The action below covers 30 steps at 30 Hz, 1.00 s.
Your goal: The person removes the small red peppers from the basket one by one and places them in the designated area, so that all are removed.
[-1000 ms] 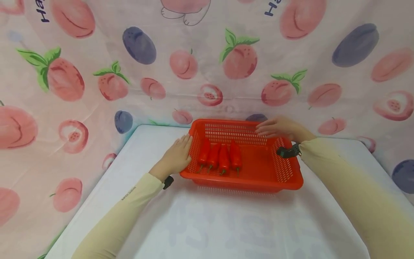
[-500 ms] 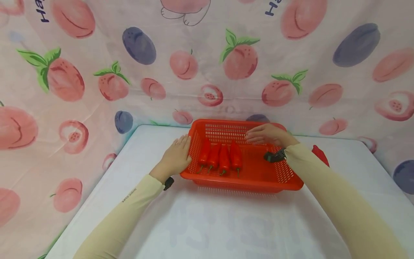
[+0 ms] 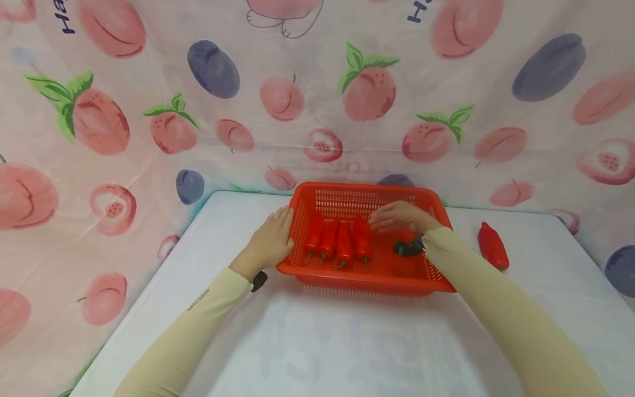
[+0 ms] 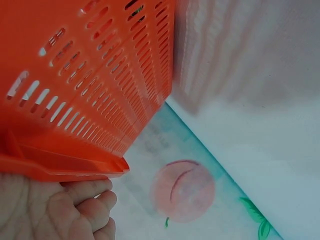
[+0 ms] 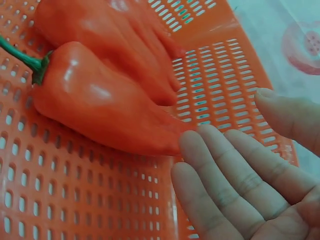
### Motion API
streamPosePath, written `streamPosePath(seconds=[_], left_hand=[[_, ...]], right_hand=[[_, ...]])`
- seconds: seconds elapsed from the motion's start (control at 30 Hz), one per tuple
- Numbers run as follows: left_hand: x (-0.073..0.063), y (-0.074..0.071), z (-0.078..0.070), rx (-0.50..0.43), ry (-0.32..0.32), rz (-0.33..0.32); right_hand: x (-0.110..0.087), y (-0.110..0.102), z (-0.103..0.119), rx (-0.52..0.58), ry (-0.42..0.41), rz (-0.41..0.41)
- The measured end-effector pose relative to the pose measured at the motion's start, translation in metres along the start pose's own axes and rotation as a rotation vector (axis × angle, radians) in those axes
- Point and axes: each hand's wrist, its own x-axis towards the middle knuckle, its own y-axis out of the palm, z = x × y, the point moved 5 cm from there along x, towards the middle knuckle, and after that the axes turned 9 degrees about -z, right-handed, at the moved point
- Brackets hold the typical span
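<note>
An orange-red plastic basket (image 3: 397, 278) with slotted walls stands on the white table. Several red peppers (image 3: 362, 240) with green stems lie side by side in its left part. My left hand (image 3: 270, 238) rests flat against the basket's left rim, fingers extended; in the left wrist view its palm lies below the rim (image 4: 75, 172). Inside the basket, my right hand (image 3: 399, 216) reaches in with straight, spread fingers and holds nothing. In the right wrist view, its fingertips (image 5: 192, 145) are at the tip of the nearest pepper (image 5: 100, 100); whether they touch, I cannot tell.
Another red pepper (image 3: 492, 246) lies on the table to the right of the basket, beyond my right sleeve (image 3: 496, 298). A fruit-printed cloth (image 3: 317, 99) hangs behind and left of the table (image 3: 317, 353).
My right hand has moved left and down from the basket's right rim toward the peppers. The pepper on the right has come into view from behind the sleeve. The left hand stays put.
</note>
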Motion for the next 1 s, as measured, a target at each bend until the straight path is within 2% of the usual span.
streamPosePath(seconds=[0.23,0.5,0.77,1.0], left_hand=[[0.000,-0.001,-0.002,-0.004,0.007,-0.012],[0.000,0.000,-0.001,0.005,0.005,-0.001],[0.000,0.000,-0.001,0.009,0.007,-0.009],[0.000,0.000,-0.001,0.004,-0.001,-0.004]], right_hand=[[0.003,0.005,-0.003,0.026,0.046,-0.036],[0.011,0.006,-0.015,0.027,0.084,-0.042],[0.011,0.005,-0.023,0.059,0.127,-0.064],[0.011,0.015,-0.029,0.166,0.202,0.027]])
